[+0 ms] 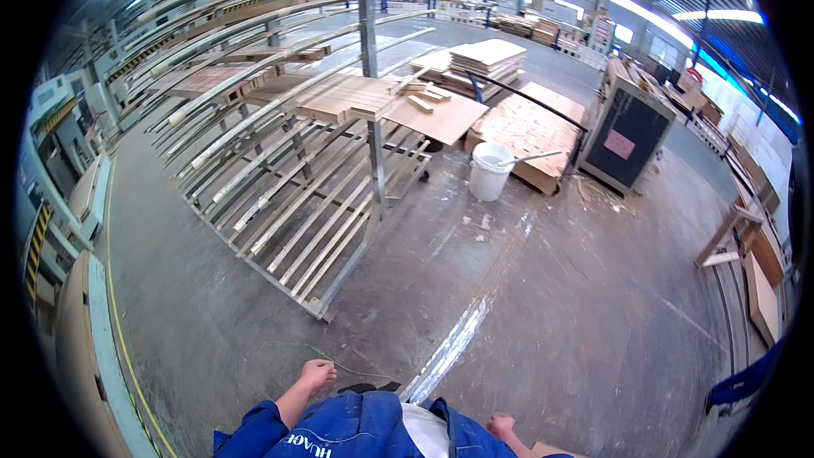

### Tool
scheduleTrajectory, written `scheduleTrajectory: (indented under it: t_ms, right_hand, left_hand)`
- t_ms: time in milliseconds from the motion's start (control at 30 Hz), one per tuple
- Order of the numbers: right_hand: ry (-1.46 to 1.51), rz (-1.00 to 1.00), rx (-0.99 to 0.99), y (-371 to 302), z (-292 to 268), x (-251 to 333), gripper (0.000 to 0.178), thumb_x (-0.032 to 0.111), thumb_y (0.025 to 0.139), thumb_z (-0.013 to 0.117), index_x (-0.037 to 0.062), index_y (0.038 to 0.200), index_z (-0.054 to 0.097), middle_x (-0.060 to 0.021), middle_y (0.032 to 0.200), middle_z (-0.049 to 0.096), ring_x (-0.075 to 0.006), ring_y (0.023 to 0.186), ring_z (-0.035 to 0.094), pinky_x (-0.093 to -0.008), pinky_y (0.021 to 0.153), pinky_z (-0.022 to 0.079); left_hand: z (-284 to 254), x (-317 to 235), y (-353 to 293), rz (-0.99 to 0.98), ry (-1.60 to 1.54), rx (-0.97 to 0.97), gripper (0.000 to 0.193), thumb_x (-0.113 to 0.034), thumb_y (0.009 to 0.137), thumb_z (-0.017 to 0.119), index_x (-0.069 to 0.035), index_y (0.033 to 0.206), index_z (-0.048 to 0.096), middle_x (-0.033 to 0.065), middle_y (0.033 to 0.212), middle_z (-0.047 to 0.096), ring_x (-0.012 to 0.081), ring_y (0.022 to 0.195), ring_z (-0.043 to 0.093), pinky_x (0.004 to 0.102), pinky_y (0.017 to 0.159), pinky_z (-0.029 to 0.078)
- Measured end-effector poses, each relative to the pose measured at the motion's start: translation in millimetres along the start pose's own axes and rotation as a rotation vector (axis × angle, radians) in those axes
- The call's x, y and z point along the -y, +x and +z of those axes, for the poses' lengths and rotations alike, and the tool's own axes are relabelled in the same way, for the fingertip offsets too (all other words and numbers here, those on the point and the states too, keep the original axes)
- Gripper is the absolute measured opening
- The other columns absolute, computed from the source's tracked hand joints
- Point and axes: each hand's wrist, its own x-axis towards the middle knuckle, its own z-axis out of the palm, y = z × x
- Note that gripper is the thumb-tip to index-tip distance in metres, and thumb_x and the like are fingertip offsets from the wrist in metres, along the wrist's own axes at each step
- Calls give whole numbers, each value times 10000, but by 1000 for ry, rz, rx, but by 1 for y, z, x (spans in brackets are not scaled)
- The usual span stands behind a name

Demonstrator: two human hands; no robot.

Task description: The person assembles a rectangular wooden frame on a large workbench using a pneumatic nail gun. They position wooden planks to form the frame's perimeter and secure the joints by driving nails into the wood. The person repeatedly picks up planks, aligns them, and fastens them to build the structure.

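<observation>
My left hand point(319, 374) hangs in front of my blue jacket at the lower middle, its fingers loosely curled with nothing visible in them. A thin green strand point(356, 371) lies on the floor just beyond it. My right hand point(501, 425) is low beside the jacket's right side, its fingers also curled and partly hidden; I see nothing in it. Close to the right forearm, the corner of a tan board-like piece point(551, 450) shows at the lower edge. Neither hand touches the tall multi-level metal rack point(370, 161) ahead on the left.
Wood panels point(339, 95) and small blocks rest on the rack. Beyond it, a white bucket point(490, 178) with a stick stands before a board-topped cart point(530, 123). A dark cabinet point(627, 137) is to its right. Silvery tape point(449, 348) runs along the floor; machinery point(51, 178) lines the left.
</observation>
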Motion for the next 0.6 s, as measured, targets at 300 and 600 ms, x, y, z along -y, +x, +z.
scheduleTrajectory:
  t_ms: [300, 600]
  right_hand:
    - [700, 55, 154, 90, -12, 226, 126, 86, 953, 624, -2, 1006, 698, -128, 788, 655, -222, 638, 660, -355, 572, 575]
    - [111, -287, 425, 51, 94, 323, 212, 181, 910, 729, 22, 1038, 788, -76, 845, 754, -188, 779, 729, -377, 774, 592]
  left_hand:
    - [-10, 32, 70, -154, 11, -157, 111, -105, 921, 673, -39, 936, 762, 78, 839, 750, 167, 672, 715, 311, 570, 572]
    - [12, -284, 227, 313, -176, -69, 221, -215, 882, 654, -84, 704, 660, 30, 615, 584, 147, 520, 533, 354, 479, 387]
